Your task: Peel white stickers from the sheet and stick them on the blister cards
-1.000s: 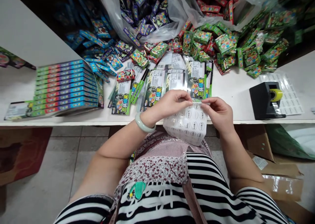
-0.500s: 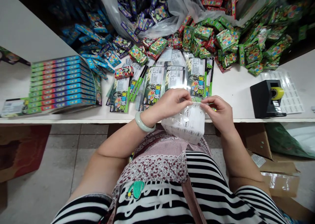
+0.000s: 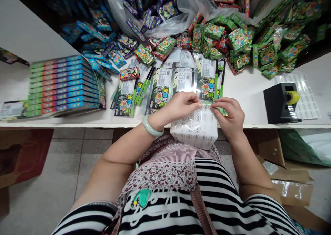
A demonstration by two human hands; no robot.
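A translucent sheet of round printed stickers (image 3: 196,130) hangs over the table's front edge. My left hand (image 3: 182,105), with a pale green bangle on its wrist, pinches the sheet's top edge. Close by on the right, my right hand (image 3: 230,116) has thumb and forefinger pressed together at the sheet's upper right corner. Whether a loose sticker is between those fingertips is too small to tell. Behind the hands lie flat printed packets (image 3: 160,88) with white labels, overlapping in several piles.
Stacked small boxes (image 3: 63,87) stand at the left. A black tape dispenser (image 3: 278,104) with yellow tape sits at the right beside another sticker sheet (image 3: 307,97). Heaps of green boxes (image 3: 239,40), purple boxes (image 3: 147,19) and blue boxes (image 3: 95,33) fill the back. A cardboard box (image 3: 292,192) is below right.
The sticker sheet has turned a little and its lower right part has spread flatter. Both hands keep almost the same place, and the view has shifted slightly.
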